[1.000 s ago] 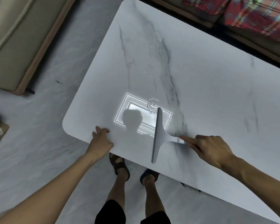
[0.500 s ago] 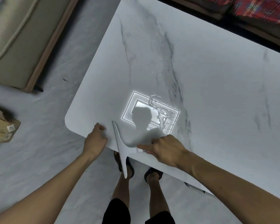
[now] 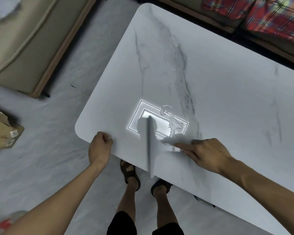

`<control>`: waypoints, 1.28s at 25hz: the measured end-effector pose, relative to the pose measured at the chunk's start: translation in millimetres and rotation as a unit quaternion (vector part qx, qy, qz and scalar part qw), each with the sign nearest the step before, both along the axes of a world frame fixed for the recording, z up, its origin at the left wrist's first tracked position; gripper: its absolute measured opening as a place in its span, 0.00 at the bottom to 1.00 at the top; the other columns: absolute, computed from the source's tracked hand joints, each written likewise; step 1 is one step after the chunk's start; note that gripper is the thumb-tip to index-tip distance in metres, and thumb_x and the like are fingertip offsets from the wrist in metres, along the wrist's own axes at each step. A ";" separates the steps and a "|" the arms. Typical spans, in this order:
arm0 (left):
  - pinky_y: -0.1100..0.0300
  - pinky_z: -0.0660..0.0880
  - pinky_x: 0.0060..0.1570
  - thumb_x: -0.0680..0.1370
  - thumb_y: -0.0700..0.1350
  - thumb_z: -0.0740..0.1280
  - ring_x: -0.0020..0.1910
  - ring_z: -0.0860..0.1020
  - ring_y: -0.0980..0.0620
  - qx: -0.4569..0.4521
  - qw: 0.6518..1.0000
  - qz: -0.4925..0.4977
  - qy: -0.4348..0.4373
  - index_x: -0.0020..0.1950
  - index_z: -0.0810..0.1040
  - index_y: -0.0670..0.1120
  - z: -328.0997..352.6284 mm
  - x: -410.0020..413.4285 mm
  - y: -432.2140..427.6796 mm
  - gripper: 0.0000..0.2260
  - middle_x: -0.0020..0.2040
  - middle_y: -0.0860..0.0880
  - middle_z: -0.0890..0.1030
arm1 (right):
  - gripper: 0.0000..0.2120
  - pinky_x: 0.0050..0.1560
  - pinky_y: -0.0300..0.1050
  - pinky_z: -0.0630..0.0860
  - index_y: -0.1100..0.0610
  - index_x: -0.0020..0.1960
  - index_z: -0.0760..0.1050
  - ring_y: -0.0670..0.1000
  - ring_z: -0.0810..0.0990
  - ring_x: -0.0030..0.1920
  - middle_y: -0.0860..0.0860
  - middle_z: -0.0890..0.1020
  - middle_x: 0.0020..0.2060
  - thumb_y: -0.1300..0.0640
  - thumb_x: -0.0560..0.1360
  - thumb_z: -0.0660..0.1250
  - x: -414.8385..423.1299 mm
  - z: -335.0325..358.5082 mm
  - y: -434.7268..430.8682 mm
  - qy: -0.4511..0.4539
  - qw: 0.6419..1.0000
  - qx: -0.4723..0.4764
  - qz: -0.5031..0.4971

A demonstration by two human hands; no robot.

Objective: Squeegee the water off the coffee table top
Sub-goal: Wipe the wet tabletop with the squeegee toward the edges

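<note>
A white marble coffee table top [image 3: 219,85] fills the middle and right of the view. A grey squeegee [image 3: 150,146] lies blade-down on its near edge, the blade running away from me and its lower end past the table edge. My right hand [image 3: 205,154] holds the squeegee handle, index finger stretched along it. A small puddle of water [image 3: 174,126] glints just right of the blade, in the reflection of a ceiling light. My left hand [image 3: 99,146] rests curled on the table's near edge, left of the blade, holding nothing.
A beige sofa [image 3: 24,39] stands at the upper left on the grey floor. Red plaid cushions [image 3: 261,16] lie beyond the table's far side. A cardboard box [image 3: 2,133] sits on the floor at the left. My sandalled feet [image 3: 131,173] stand under the table edge.
The squeegee swept left to the table's near edge half a second ago, then came back right onto the top, beside the puddle. My left hand stayed on the edge.
</note>
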State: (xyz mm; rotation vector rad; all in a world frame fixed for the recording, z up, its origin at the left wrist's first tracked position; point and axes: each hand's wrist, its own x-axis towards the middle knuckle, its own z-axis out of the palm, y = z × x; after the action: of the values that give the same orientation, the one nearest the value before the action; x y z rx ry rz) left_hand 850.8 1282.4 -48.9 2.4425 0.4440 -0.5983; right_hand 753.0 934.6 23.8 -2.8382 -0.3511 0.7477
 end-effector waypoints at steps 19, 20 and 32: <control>0.64 0.66 0.35 0.74 0.36 0.64 0.43 0.73 0.54 -0.034 0.987 -0.094 0.123 0.58 0.65 0.49 -19.1 26.6 35.6 0.16 0.57 0.49 0.72 | 0.20 0.37 0.45 0.70 0.29 0.73 0.52 0.54 0.81 0.43 0.48 0.80 0.47 0.40 0.81 0.42 78.3 -52.0 84.7 -0.014 0.997 0.063 0.037; 0.62 0.67 0.37 0.74 0.37 0.64 0.44 0.74 0.53 -0.029 0.985 -0.113 0.128 0.57 0.65 0.49 -18.3 25.6 26.8 0.16 0.58 0.48 0.71 | 0.20 0.37 0.44 0.71 0.28 0.72 0.49 0.52 0.82 0.41 0.46 0.80 0.46 0.39 0.81 0.42 67.3 -46.1 63.4 -0.008 0.998 0.056 0.033; 0.57 0.70 0.47 0.75 0.42 0.64 0.51 0.76 0.47 -0.026 0.981 -0.127 0.146 0.65 0.68 0.49 4.7 60.2 -119.0 0.18 0.59 0.47 0.76 | 0.21 0.35 0.45 0.73 0.31 0.70 0.57 0.51 0.81 0.40 0.42 0.79 0.39 0.35 0.79 0.40 56.4 28.1 -133.7 0.000 0.991 -0.008 -0.133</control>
State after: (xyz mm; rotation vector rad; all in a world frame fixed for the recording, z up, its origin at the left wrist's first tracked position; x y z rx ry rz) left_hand 911.0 1163.5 -44.2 2.3850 0.2265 -1.0718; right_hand 809.4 800.9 51.9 -2.8202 0.0354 0.6960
